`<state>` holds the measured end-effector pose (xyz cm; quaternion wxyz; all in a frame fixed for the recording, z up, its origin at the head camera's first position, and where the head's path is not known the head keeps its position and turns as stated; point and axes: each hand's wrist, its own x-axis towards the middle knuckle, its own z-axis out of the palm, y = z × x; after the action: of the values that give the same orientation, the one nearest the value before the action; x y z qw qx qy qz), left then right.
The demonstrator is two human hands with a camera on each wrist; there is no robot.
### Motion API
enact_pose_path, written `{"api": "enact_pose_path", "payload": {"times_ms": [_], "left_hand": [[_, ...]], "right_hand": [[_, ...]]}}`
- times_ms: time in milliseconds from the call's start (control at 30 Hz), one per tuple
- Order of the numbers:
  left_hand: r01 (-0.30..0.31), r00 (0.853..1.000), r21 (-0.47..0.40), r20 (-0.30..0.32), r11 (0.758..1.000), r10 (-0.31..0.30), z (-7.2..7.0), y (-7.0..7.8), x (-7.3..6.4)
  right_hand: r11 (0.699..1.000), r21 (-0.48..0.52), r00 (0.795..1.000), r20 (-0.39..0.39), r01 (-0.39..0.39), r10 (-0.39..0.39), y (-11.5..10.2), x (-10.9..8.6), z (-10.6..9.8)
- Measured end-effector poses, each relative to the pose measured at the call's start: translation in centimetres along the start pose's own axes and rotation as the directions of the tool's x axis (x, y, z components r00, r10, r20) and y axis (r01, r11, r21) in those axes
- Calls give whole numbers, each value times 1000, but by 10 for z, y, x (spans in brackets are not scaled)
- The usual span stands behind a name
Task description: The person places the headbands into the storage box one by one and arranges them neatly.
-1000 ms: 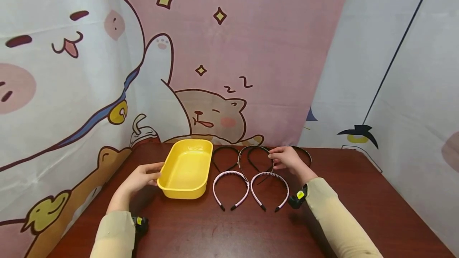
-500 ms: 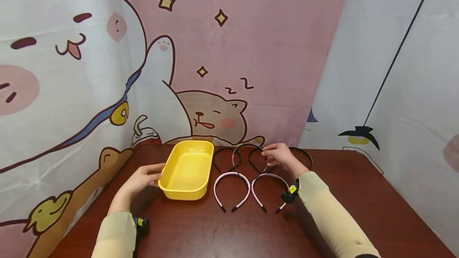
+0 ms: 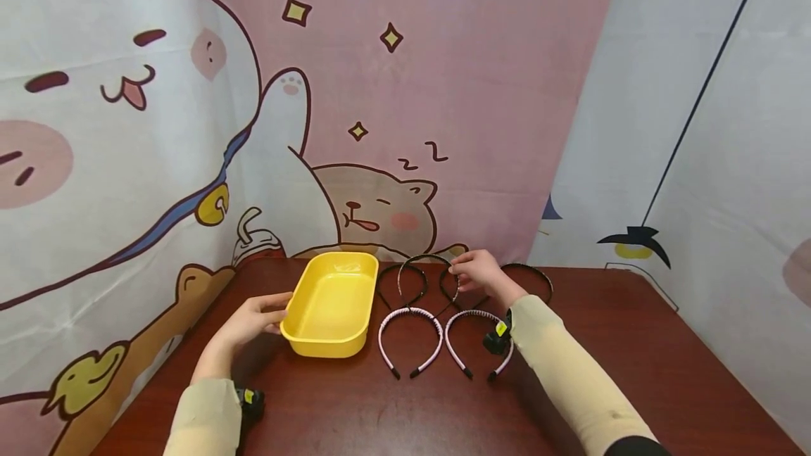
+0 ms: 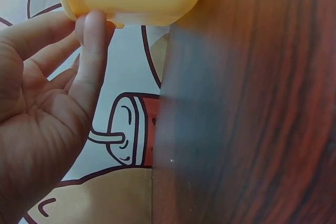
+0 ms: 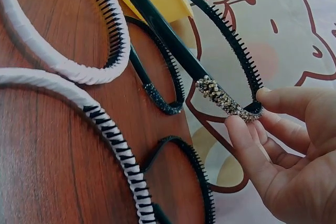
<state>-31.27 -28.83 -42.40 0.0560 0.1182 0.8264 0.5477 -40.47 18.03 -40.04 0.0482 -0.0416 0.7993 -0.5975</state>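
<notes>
My right hand (image 3: 479, 273) pinches a black headband (image 5: 226, 98) with glittery stones between thumb and fingers. The band is raised, its two ends pointing toward the yellow tray (image 3: 329, 305) in the right wrist view. My left hand (image 3: 250, 319) grips the tray at its left edge, thumb and fingers at the rim in the left wrist view. Nothing lies in the tray. Two pale pink ribbed headbands, a left one (image 3: 381, 336) and a right one (image 3: 451, 347), lie on the table in front of my right hand.
Several black headbands lie along the back of the dark red wooden table (image 3: 380, 414), one (image 3: 550, 287) to the right of my right hand. A cartoon-printed cloth (image 3: 494, 125) hangs right behind the table and along its sides.
My right hand has moved left with the glittery black headband, toward the tray. The left hand and the tray have stayed in place.
</notes>
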Motion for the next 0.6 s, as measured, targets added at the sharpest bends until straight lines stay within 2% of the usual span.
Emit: {"api": "enact_pose_path", "payload": {"times_ms": [167, 367, 600], "left_hand": [[-14, 1000, -5, 3, 1000, 14, -1, 0, 1], [-12, 1000, 8, 2, 1000, 12, -2, 2, 4], [-8, 1000, -3, 4, 1000, 8, -2, -3, 1]], "right_hand": [[1000, -25, 1000, 13, 9, -9, -8, 2, 6], [1000, 1, 1000, 30, 5, -5, -15, 5, 10], [1000, 17, 998, 66, 9, -10, -23, 9, 27]]}}
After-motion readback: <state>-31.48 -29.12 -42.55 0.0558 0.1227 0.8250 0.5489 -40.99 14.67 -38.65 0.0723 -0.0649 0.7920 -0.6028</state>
